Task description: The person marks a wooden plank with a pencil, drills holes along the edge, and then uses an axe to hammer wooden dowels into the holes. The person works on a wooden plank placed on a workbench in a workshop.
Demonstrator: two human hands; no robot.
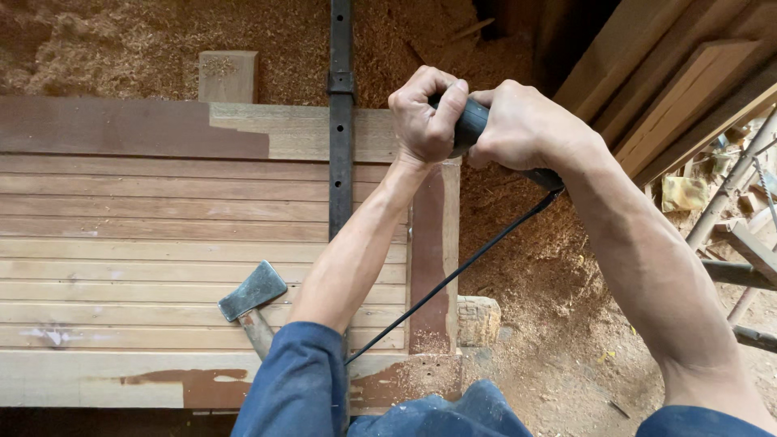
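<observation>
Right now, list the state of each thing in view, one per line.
Left hand: fist closed around the power tool's handle.
Right hand: closed on the same handle.
Power tool: gripped, mostly hidden.
Black cord: trailing toward the person.
Hatchet: lying flat, untouched.
Slatted wooden panel: lying flat.
Sawdust: heaped on the ground.

My left hand [425,117] and right hand [518,125] cover most of the dark power tool [473,121], so I can't see its working end. The hatchet [252,293] handle disappears under my sleeve [299,380]. The stacked boards [688,89] run off the frame.
</observation>
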